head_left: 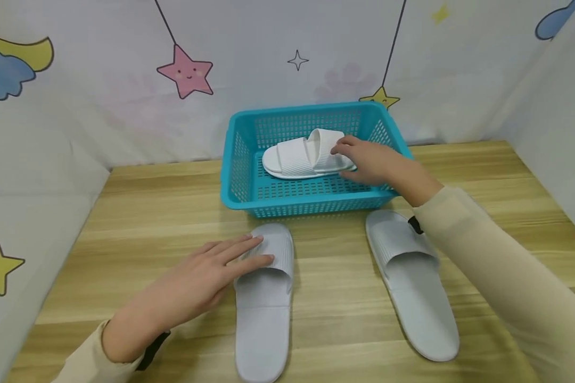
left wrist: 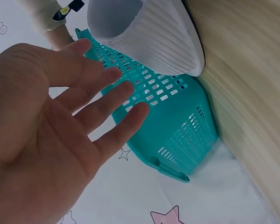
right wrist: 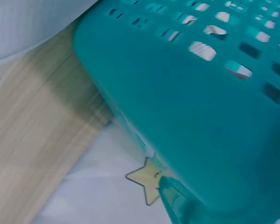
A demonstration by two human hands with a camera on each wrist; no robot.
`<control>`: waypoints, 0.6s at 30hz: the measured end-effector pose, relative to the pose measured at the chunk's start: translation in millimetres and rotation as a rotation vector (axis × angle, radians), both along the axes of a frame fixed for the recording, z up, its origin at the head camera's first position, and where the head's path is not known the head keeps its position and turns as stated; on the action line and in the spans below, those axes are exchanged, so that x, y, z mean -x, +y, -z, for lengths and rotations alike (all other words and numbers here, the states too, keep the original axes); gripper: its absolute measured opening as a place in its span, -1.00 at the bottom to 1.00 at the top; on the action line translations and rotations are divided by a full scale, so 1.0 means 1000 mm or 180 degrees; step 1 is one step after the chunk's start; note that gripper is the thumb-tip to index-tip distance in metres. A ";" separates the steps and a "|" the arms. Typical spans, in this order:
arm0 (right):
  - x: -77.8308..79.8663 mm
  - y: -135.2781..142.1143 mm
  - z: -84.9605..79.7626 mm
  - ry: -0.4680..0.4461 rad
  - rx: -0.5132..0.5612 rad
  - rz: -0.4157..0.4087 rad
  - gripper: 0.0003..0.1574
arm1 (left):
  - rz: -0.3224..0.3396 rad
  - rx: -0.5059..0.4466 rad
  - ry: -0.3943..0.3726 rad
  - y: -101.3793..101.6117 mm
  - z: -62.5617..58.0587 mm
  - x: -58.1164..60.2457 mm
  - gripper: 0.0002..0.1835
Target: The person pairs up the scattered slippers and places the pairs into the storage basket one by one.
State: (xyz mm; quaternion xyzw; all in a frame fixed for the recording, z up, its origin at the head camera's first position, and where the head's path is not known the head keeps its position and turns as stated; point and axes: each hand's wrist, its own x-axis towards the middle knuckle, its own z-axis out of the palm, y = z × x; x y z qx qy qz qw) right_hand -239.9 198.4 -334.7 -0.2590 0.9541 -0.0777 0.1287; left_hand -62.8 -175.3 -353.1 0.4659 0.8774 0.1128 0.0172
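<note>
Left hand (head_left: 211,274), fingers spread, at ribbed strap (head_left: 281,252) of flat pale slipper (head_left: 262,335) on wood-grained table (head_left: 335,308); right hand (head_left: 371,159), pinching or not I cannot tell, at ribbed white pair (head_left: 294,156) inside perforated teal basket (head_left: 311,205).

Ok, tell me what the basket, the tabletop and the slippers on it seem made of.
Basket: likely moulded plastic, slightly glossy, judging by its regular holes and rounded rim.
Tabletop: wood or a wood-print covering, low sheen; grain streaks fit either.
Slippers: probably foam or soft plastic, matte, going by smooth soles and ribbed straps.
</note>
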 end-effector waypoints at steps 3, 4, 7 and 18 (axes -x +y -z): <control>-0.014 0.005 -0.005 0.0133 0.0110 -0.0092 -0.29 | -0.0012 0.0057 -0.0004 0.001 0.000 0.000 0.01; -0.019 0.007 -0.007 0.0196 0.0158 -0.0127 -0.31 | -0.0015 0.0068 -0.0006 0.001 0.001 0.000 0.02; -0.032 0.014 -0.012 0.0412 0.0308 -0.0257 -0.36 | -0.0023 0.0101 0.0032 0.002 0.002 0.001 0.02; -0.068 0.031 -0.017 0.1234 0.1238 -0.0957 -0.48 | -0.0037 0.0213 0.0303 0.007 0.016 0.010 0.00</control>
